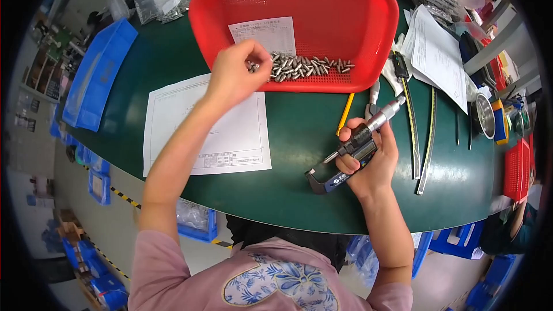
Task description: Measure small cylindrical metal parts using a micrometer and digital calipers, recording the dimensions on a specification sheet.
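Pointing lower left, the micrometer (363, 150) is gripped in the right hand (378, 164), apparently leaving its gap accessible; left hand (235, 75) is curled, contents indeterminable.

Tabletop (299, 132) coloured deep green. At 12 o'clock, bright red shown by basket (334, 17), silver-grey by metal pins (296, 68). At 10 o'clock, bin (86, 118) moulded in blue. At 9 o'clock, white sheet (237, 132) marked with thin dark lines. At 3 o'clock, micrometer (362, 143) finished in black, dark blue, silver. At 6 o'clock, pink shirt (199, 288) printed with blue floral pattern on white. At 8 o'clock, floor tape (124, 197) striped yellow-black.
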